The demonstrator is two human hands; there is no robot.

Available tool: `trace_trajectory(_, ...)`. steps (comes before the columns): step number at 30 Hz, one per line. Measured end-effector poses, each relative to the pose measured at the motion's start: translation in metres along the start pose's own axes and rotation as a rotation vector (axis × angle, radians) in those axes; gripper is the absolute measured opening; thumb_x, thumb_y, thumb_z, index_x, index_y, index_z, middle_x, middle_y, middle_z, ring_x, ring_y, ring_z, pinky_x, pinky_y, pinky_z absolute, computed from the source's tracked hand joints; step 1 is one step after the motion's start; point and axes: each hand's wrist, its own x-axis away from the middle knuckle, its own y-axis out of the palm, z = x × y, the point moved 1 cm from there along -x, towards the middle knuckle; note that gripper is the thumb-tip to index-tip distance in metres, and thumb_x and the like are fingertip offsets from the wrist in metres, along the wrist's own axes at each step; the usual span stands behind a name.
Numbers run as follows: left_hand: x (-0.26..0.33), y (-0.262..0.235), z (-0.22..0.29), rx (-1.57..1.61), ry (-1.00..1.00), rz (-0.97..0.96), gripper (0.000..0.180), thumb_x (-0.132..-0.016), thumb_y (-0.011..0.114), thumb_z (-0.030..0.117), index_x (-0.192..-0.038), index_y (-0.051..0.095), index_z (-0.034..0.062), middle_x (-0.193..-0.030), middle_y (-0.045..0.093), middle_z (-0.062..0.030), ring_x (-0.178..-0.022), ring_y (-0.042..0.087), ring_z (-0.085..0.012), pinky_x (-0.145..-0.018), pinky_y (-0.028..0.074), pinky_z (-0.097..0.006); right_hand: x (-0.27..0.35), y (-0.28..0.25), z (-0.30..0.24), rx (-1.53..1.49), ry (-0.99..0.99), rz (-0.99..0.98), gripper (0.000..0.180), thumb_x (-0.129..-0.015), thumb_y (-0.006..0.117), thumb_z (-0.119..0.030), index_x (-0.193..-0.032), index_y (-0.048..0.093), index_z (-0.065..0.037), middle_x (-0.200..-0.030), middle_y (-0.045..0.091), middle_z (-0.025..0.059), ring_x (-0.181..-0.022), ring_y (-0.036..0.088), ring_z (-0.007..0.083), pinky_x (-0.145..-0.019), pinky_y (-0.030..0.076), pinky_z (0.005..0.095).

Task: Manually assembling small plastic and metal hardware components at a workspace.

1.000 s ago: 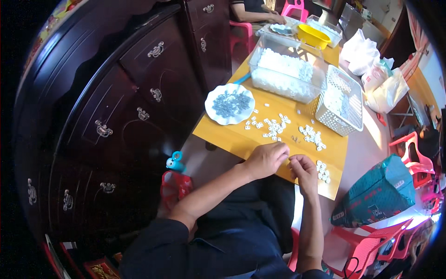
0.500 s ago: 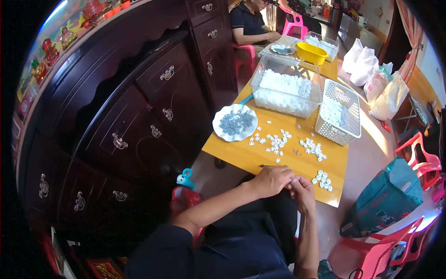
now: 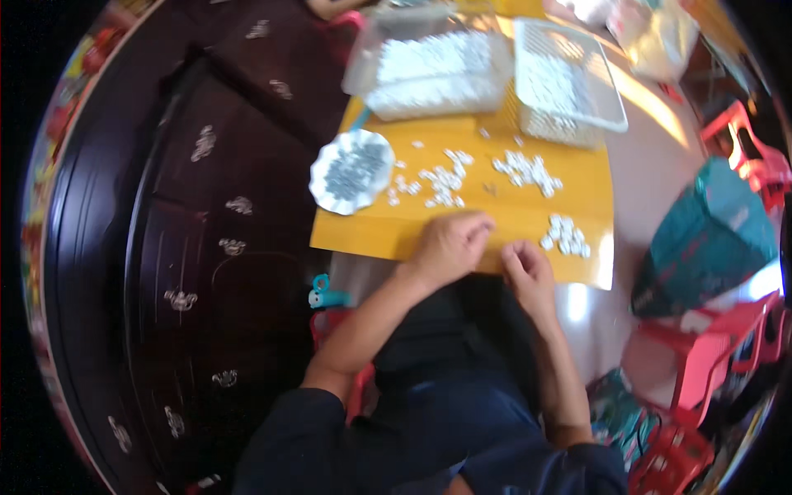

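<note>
Over the near edge of the yellow table (image 3: 371,233) my left hand (image 3: 452,243) is closed, its fingers curled and pressed together. What it grips, if anything, is hidden. My right hand (image 3: 530,276), a little apart from it, has thumb and fingers bent together at the table edge; I cannot make out anything in them. Beyond the hands lie small white pieces in a loose middle group (image 3: 444,183), a heap (image 3: 528,172) farther right and a small cluster (image 3: 566,236) nearest my right hand. A white scalloped plate (image 3: 323,198) at the left holds many small grey pieces.
A clear plastic box (image 3: 355,78) of white pieces stands at the back, beside a white perforated basket (image 3: 615,99). Dark cabinets (image 3: 239,289) line the left. A teal bag (image 3: 701,239) and red plastic chairs (image 3: 685,363) stand on the right.
My hands have come apart; before, they met at the fingertips. The view has tipped downward, so the person across the table is mostly out of sight. The picture is blurrier.
</note>
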Motion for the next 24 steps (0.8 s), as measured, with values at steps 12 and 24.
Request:
trace_trajectory(12, -0.035, 0.034, -0.028, -0.343, 0.177, -0.048, 0.014, -0.089, 0.066, 0.008, -0.102, 0.069, 0.0052, -0.093, 0.071, -0.0165, -0.078, 0.069, -0.0346, -0.069, 0.056, -0.043, 0.005, -0.011, -0.004, -0.164, -0.041, 0.097, 0.012, -0.101, 0.062, -0.013, -0.099, 0.062, -0.002, -0.079, 0.059, -0.0049, -0.066, 0.051, 0.0014, -0.059, 0.042, 0.0179)
trace_trajectory(24, -0.002, 0.019, 0.014, 0.144, 0.009, -0.243, 0.016, -0.084, 0.073, -0.002, -0.100, 0.071, 0.0006, -0.085, 0.069, -0.0097, -0.063, 0.063, -0.0177, -0.057, 0.049, -0.029, 0.005, -0.015, -0.010, -0.212, 0.038, -0.013, 0.015, -0.101, 0.064, -0.019, -0.101, 0.064, -0.003, -0.079, 0.061, -0.0040, -0.065, 0.052, 0.0024, -0.058, 0.042, 0.0186)
